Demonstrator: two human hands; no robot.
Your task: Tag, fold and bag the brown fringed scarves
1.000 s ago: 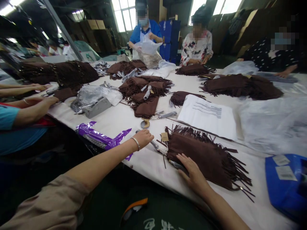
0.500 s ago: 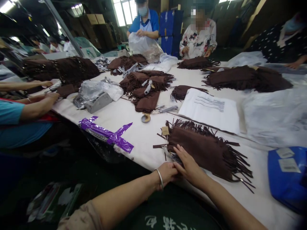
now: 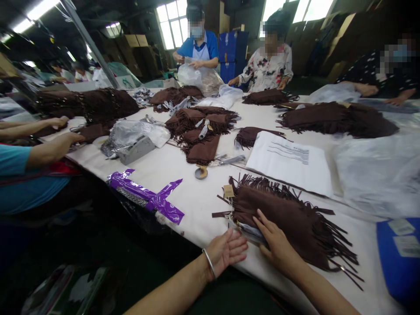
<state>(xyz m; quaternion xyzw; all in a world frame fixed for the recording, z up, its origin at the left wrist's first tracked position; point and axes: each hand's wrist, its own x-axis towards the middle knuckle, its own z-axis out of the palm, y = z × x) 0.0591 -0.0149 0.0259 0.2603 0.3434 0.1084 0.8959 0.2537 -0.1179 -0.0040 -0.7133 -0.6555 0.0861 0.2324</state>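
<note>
A dark brown fringed bag lies flat on the white-covered table in front of me. A tan paper tag hangs by white string at its left end. My right hand rests with spread fingers on the bag's near edge, beside a strip of clear or greyish plastic. Just off the table's near edge, my left hand, with a silver bangle on the wrist, is held palm up, fingers extended, holding nothing.
Several more brown fringed bags lie mid-table. Nearby are a tape roll, white printed sheets, a grey tape dispenser, purple tape along the edge and a blue package at right. Co-workers stand around; one person's arms reach in from the left.
My left hand has moved away from my right and turned palm up with fingers opened. My right hand has slid slightly right along the bag's near edge. The view has tilted up.
</note>
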